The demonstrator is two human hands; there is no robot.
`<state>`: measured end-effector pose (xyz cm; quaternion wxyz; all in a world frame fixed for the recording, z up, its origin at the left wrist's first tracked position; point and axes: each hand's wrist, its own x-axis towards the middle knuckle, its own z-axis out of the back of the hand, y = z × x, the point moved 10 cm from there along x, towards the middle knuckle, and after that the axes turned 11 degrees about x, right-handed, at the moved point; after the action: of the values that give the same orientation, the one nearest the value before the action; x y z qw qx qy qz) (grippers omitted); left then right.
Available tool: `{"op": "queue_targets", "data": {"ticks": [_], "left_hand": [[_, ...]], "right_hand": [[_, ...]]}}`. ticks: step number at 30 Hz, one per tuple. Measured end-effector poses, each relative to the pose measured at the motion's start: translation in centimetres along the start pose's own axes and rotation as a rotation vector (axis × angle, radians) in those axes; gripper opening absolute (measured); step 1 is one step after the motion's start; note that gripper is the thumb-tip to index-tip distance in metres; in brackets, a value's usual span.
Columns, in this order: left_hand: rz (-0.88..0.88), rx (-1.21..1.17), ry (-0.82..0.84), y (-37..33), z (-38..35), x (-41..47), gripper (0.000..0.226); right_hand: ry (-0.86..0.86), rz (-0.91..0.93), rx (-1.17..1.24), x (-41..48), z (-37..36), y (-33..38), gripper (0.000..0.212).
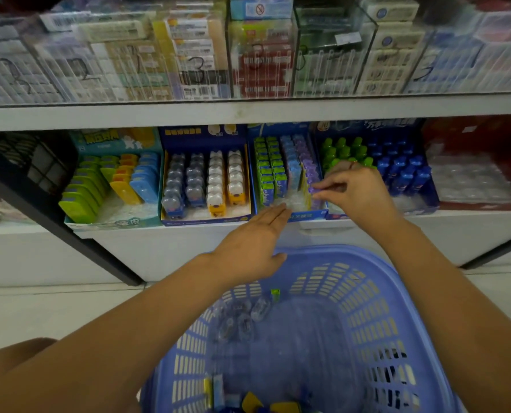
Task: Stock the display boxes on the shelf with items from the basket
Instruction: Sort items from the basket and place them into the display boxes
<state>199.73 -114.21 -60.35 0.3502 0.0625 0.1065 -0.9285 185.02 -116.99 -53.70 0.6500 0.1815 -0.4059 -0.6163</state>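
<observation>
Basket: a blue slotted plastic basket [364, 296] sits lowest in view, on the floor in front of the shelf [445, 228].
Basket contents: a cluster of clear packets [242, 320] and one small green item [275, 294] lie toward its far side; yellow and blue pieces [249, 401] lie at the near edge, too blurred to name.
Left hand: the left hand [252, 242] is flat with fingers straight and holds nothing; its fingertips reach the front lip of the third display box [303, 217].
Right hand: the right hand [357, 190] pinches a small purple item [316, 189] between thumb and fingers.
Purple item: at the front of the purple row, in the right part of the third display box.
Neighbouring boxes: a teal display box [114, 223] and a blue display box [206, 219] stand to the left, and a box of green and blue bottles [397, 171] to the right.
Upper shelf: the upper shelf [248, 112] carries clear boxes [200, 61] of stacked packs.
</observation>
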Motion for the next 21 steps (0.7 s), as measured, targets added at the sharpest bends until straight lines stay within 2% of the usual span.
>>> {"op": "queue_targets", "data": {"ticks": [2,4,6,8,10,12,14,16,19,21], "left_hand": [[0.010,-0.061,-0.044,0.0,0.5,-0.4,0.073],[0.018,-0.155,-0.208,-0.3,1.9,-1.2,0.061],[0.038,-0.259,-0.344,-0.4,2.0,-2.3,0.043],[0.123,-0.360,-0.322,-0.1,-0.5,-3.1,0.029],[0.256,-0.380,-0.172,0.8,-5.0,-3.7,0.024],[0.406,-0.318,0.043,2.2,-9.9,-4.8,0.028],[0.525,-0.317,0.215,3.6,-14.0,-6.6,0.033],[0.536,-0.344,0.371,3.5,-17.9,-8.1,0.032],[0.463,-0.343,0.682,1.4,-24.0,-10.9,0.034],[0.482,-0.257,0.777,1.7,-26.7,-12.4,0.036]], "right_hand": [[0.035,-0.012,-0.071,0.1,-0.2,0.2,0.022],[0.049,0.003,-0.126,-0.4,-0.1,0.8,0.025],[0.035,-0.005,-0.059,-1.6,-0.4,1.7,0.024],[0.140,-0.046,0.075,-3.6,-3.2,1.9,0.023],[0.423,-0.114,0.076,-6.7,-8.7,1.1,0.020],[0.697,-0.192,-0.083,-10.8,-14.1,-1.6,0.019],[0.878,-0.287,-0.238,-14.9,-17.8,-5.5,0.027],[1.043,-0.400,-0.309,-19.4,-20.3,-9.5,0.040],[1.240,-0.541,-0.277,-25.4,-22.6,-13.2,0.063],[1.314,-0.574,-0.242,-28.3,-23.5,-14.3,0.072]]}}
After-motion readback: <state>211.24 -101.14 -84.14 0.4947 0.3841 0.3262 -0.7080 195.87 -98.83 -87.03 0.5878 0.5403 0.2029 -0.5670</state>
